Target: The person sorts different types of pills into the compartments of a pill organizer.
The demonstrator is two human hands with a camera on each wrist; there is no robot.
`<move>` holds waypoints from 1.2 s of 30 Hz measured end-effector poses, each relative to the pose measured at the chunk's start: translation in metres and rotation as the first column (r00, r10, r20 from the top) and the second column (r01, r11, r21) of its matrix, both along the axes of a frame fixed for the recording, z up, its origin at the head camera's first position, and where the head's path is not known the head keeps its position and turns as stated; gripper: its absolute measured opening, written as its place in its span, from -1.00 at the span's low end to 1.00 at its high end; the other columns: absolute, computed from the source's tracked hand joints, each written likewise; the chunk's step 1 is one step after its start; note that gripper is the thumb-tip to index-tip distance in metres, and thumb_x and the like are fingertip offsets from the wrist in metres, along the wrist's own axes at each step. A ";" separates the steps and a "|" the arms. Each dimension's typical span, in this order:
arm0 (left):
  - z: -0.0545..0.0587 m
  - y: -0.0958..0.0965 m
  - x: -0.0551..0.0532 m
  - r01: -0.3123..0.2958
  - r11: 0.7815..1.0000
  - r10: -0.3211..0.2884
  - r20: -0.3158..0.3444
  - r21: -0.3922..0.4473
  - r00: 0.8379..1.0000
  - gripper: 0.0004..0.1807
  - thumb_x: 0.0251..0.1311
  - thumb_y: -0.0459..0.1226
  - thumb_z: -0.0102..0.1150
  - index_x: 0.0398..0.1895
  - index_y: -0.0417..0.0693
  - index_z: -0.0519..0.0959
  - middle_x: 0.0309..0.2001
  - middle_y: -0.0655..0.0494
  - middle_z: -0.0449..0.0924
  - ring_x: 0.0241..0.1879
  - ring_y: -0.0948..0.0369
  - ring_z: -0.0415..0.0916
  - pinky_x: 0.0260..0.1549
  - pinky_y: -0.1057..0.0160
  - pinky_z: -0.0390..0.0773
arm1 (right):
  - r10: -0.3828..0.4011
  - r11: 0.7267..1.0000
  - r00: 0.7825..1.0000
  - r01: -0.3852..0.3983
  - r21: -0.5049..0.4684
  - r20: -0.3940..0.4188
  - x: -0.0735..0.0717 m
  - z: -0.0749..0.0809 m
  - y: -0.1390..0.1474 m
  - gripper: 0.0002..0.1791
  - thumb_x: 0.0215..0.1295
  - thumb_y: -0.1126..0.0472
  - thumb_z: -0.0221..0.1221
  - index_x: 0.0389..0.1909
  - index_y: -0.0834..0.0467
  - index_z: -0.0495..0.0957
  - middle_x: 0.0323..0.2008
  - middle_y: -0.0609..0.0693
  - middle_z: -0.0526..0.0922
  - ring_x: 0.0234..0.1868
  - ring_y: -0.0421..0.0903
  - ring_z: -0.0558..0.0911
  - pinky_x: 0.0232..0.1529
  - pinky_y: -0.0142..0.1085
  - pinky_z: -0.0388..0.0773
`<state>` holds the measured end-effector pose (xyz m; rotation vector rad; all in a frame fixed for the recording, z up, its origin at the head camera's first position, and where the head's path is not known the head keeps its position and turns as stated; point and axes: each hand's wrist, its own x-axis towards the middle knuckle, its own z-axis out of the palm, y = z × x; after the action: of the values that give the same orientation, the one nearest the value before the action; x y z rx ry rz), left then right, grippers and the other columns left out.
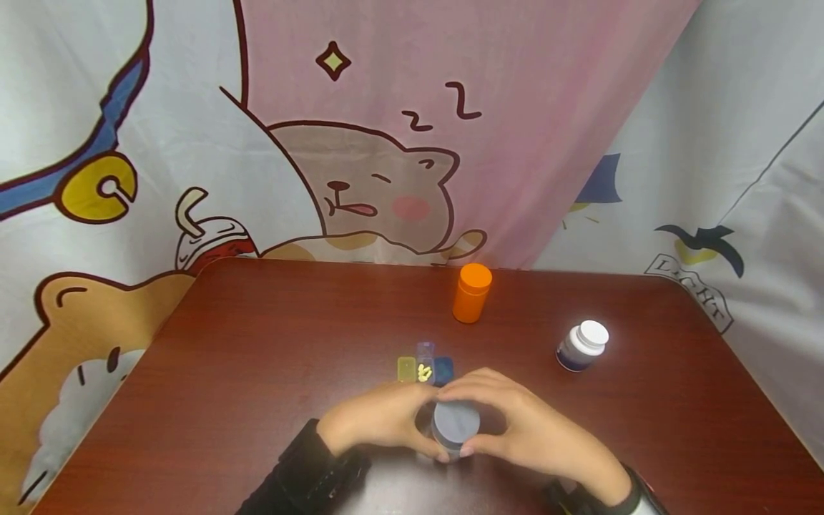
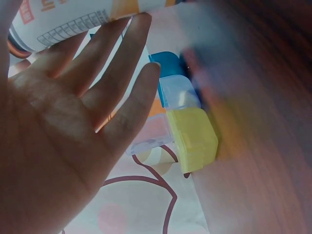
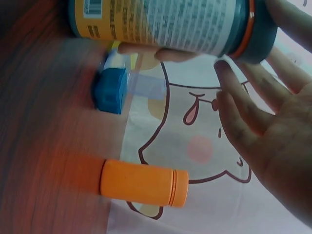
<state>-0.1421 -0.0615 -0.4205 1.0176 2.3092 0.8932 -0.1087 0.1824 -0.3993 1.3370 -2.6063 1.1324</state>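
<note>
A pill bottle with a dark grey-green lid [image 1: 456, 422] stands close to me, between both hands. Its printed white and orange label [image 3: 168, 22] shows in the right wrist view. My left hand [image 1: 386, 420] curves round the bottle's left side, thumb at the front. My right hand [image 1: 515, 422] holds it from the right at lid height, its thumb and fingers round the lid. Just beyond the hands lies a small pill box [image 1: 407, 369] with yellow, clear purple and blue compartments. Several pale yellow pills [image 1: 424, 373] sit in its middle one, and the hands partly hide the box.
Farther back on the brown table [image 1: 290, 336] stands an orange bottle [image 1: 471, 295]. To its right is a white bottle [image 1: 582, 346] with a dark label. A curtain [image 1: 347, 93] with cartoon animals hangs behind the table's far edge.
</note>
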 end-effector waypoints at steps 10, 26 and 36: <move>-0.001 0.000 -0.001 0.028 0.999 -0.028 0.004 0.018 1.000 -0.30 0.09 -0.02 0.58 0.34 0.21 0.58 0.08 0.43 0.68 -0.01 0.54 0.53 0.12 0.40 0.52 | -0.162 0.968 0.965 0.196 0.157 -0.206 0.012 0.002 -0.016 -0.35 0.08 -0.08 0.56 0.22 -0.10 0.65 0.09 -0.29 0.66 0.11 -0.24 0.59 0.15 -0.15 0.61; -0.002 0.000 0.000 0.011 1.000 -0.011 -0.035 -0.002 0.999 -0.39 0.05 -0.03 0.61 0.20 0.15 0.63 0.00 0.41 0.70 -0.07 0.54 0.53 0.07 0.42 0.54 | -0.265 0.911 0.827 0.383 0.153 -0.495 0.019 -0.003 -0.029 -0.22 -0.15 -0.41 0.53 0.03 -0.03 0.67 -0.20 -0.26 0.62 -0.16 -0.25 0.55 -0.03 -0.25 0.58; 0.000 0.002 0.000 -0.005 1.000 0.005 0.013 -0.004 1.000 -0.36 0.04 -0.05 0.62 0.23 0.11 0.64 0.11 0.39 0.70 0.05 0.51 0.55 0.17 0.38 0.51 | -0.176 0.947 0.967 0.217 0.238 -0.182 -0.001 0.005 0.008 -0.13 -0.05 -0.28 0.55 0.34 -0.12 0.55 0.16 -0.26 0.69 0.12 -0.18 0.63 0.19 0.01 0.57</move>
<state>-0.1423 -0.0598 -0.4209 1.0014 2.3027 0.8942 -0.1092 0.1906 -0.3945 1.1119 -2.7602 0.6519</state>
